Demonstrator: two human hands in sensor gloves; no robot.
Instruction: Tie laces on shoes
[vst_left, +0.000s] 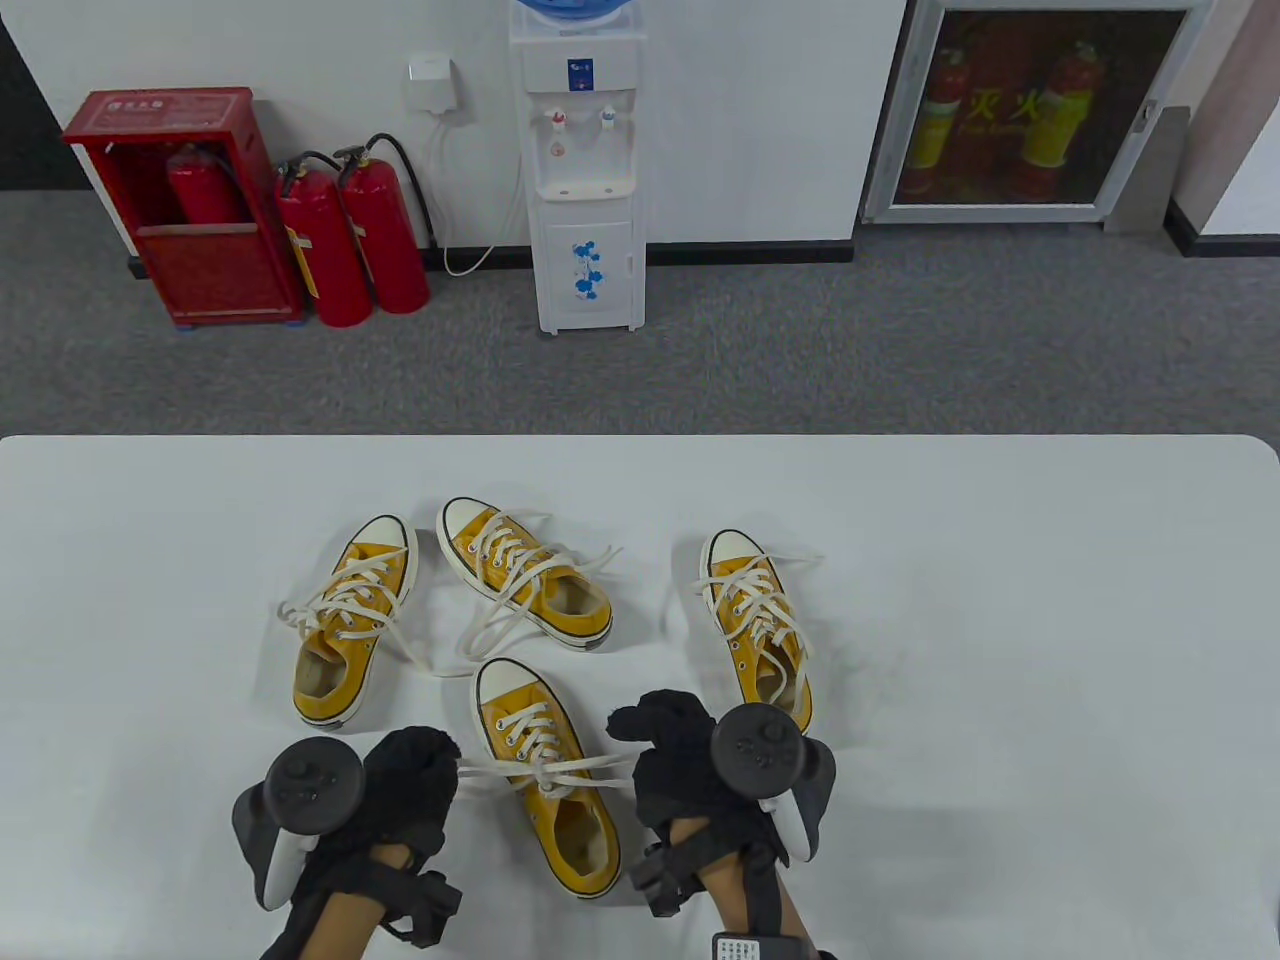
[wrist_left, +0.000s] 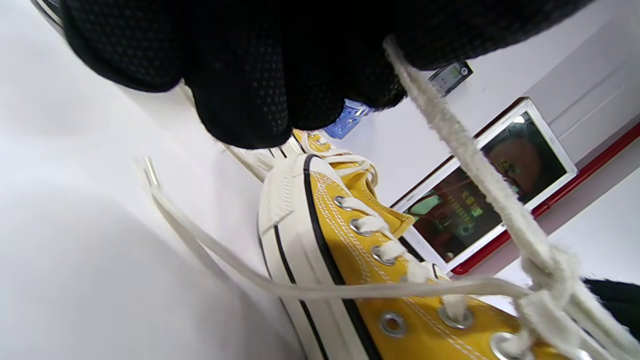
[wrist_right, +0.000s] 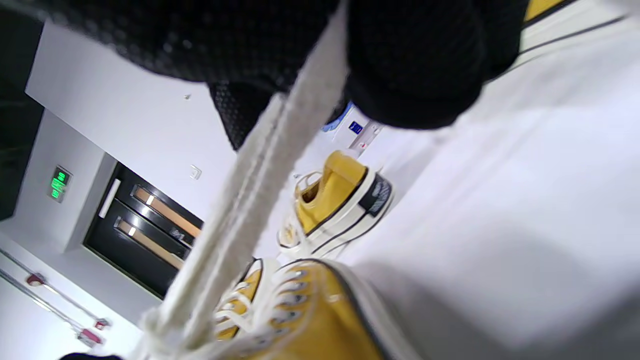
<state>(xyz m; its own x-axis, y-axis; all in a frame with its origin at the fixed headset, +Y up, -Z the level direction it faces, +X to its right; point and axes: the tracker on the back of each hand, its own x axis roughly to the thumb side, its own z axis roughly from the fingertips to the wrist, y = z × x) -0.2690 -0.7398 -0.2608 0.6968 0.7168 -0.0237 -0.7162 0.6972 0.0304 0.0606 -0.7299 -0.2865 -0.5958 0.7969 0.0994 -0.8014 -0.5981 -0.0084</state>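
Four yellow sneakers sit on a white table (vst_left: 1000, 560). The nearest sneaker (vst_left: 545, 775) lies between two gloved hands. The left hand (vst_left: 405, 790) pinches one end of its white lace (vst_left: 500, 771); the right hand (vst_left: 680, 765) grips the other, both pulled taut sideways from a knot (vst_left: 548, 780) above the tongue.

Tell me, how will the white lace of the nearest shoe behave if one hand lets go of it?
The lace looks soft and flat; it is taut only because the left hand and right hand pull it. Released, it would probably droop, like the loose laces nearby. The knot may slacken.
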